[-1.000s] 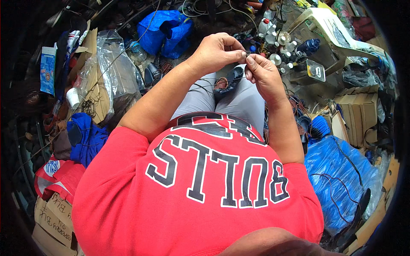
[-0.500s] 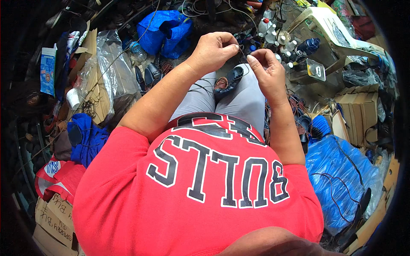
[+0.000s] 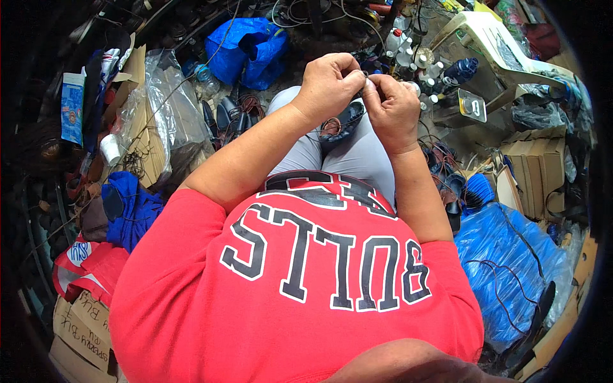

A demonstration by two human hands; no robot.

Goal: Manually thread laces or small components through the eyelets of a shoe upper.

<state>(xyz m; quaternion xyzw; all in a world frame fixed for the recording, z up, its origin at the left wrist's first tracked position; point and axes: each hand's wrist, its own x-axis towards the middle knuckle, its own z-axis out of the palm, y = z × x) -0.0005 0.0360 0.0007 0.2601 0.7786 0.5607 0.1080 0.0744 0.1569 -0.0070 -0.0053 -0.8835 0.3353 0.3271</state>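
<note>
Above my lap, my left hand [image 3: 329, 88] and my right hand [image 3: 394, 110] meet with their fingertips together. Both are closed in a pinch around a small dark thing [image 3: 366, 75], too small to name and mostly covered by the fingers. Below them a dark shoe [image 3: 348, 122] with a brown lace or trim rests between my thighs, on grey trousers [image 3: 357, 156]. Part of the shoe is hidden behind my hands.
Several bottles [image 3: 403, 54] stand beyond my right hand, near a white plastic chair [image 3: 495, 38]. A blue bag [image 3: 248, 51] lies ahead on the left. Loose shoes [image 3: 227, 115] and clear plastic [image 3: 175, 108] lie to my left; cardboard [image 3: 539, 166] and a blue plastic-wrapped bundle [image 3: 504, 268] to my right.
My hands were apart, each with fingertips pinched or curled; now they have come together. My left hand moved right and my right hand slightly inward. My left knee shows more.
</note>
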